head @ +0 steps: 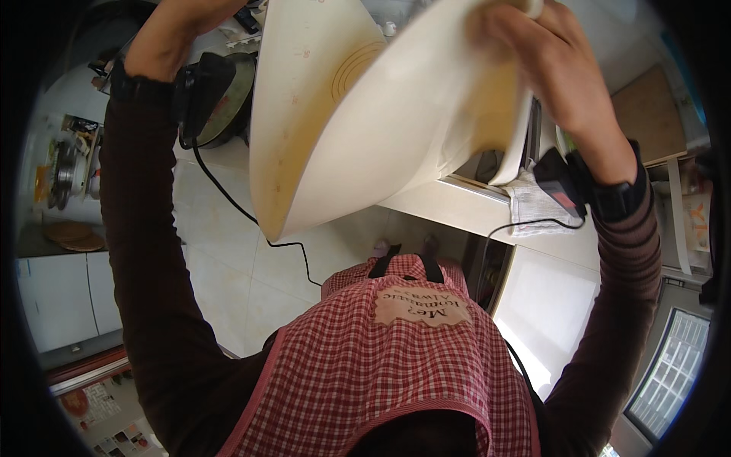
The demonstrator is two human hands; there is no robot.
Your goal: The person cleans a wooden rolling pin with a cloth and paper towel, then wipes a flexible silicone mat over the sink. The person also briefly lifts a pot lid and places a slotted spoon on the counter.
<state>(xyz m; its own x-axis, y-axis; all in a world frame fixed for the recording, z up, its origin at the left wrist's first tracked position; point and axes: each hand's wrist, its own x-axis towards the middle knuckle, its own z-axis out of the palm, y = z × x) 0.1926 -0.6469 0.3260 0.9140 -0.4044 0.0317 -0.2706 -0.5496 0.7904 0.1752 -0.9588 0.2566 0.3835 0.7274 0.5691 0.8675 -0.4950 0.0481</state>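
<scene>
A large cream pastry mat (354,148) with printed rulings and circles hangs bent and curled in front of me. My right hand (542,63) grips its upper right edge, fingers closed around the rolled rim. At the top left my left hand (197,14) is cut off by the picture's edge; its fingers are hidden, so what it holds cannot be told. The mat's left part hangs to the right of that hand.
Behind my left wrist stands a dark round pan (231,105) with a greenish inside. A white cloth (528,200) lies over the counter edge (451,211) beside the sink. A wooden board (651,117) is at the right; round woven mats (71,235) lie far left. Black cables hang from both wrist devices.
</scene>
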